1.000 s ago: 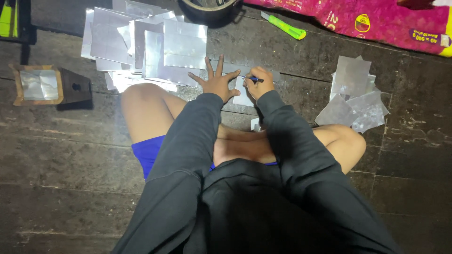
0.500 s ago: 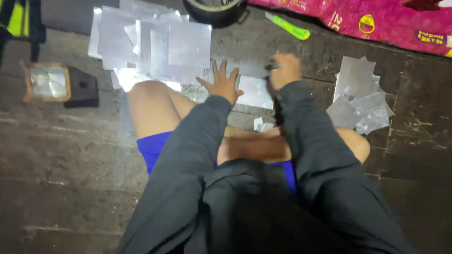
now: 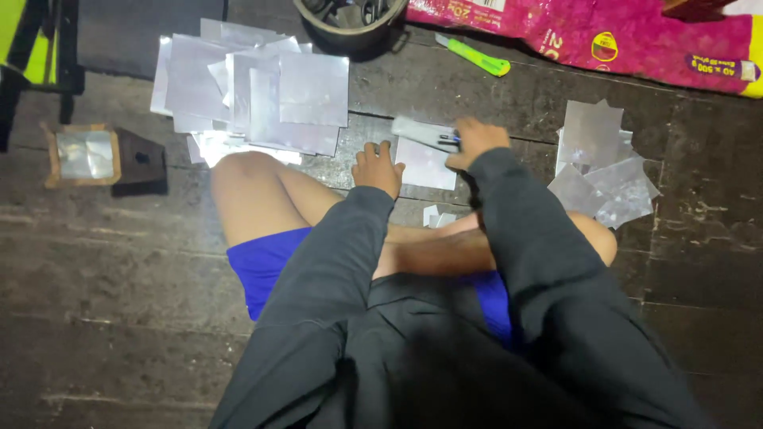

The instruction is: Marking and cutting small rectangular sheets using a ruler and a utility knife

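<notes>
I sit cross-legged on a dark floor. My right hand (image 3: 475, 141) holds a dark blue pen (image 3: 449, 138) and pinches a narrow silver strip (image 3: 420, 132) lifted off the floor. A shiny silver sheet (image 3: 425, 164) lies flat just below that strip. My left hand (image 3: 377, 168) rests on the floor at the sheet's left edge, with its fingers curled and nothing in it.
A pile of silver sheets (image 3: 254, 83) lies at the upper left, another heap of silver pieces (image 3: 600, 163) at the right. A green utility knife (image 3: 473, 56), a round dark tin (image 3: 346, 20), a pink bag (image 3: 620, 36) and a small brown box (image 3: 103, 155) surround me.
My right hand stopped marking the sheet and lifted a narrow silver strip away from it. My left hand, spread flat before, has curled its fingers and drawn back.
</notes>
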